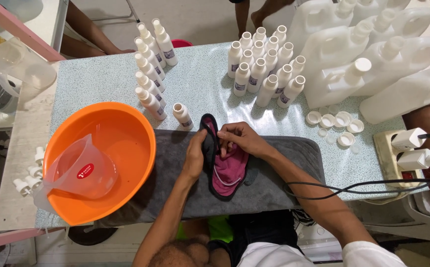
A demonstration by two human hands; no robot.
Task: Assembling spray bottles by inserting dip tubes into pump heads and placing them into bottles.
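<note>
Head view: labelled white bottles [267, 66] behind hands [225, 143].

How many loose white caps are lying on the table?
About 6 caps: all clustered on the table right of the hands, below the big white jugs. Clear ones beside them may add to that.

We note an orange basin [126, 143] at the table's left with a clear measuring jug [79, 173] lying inside it. A grey towel [294, 153] covers the near edge of the speckled table [200, 81]. Small white bottles stand in a row [150, 74] and a cluster [267, 66]. Large white jerrycans [368, 54] lie at right, loose caps [336, 123] beside them. A power strip [408, 153] sits far right.
</note>
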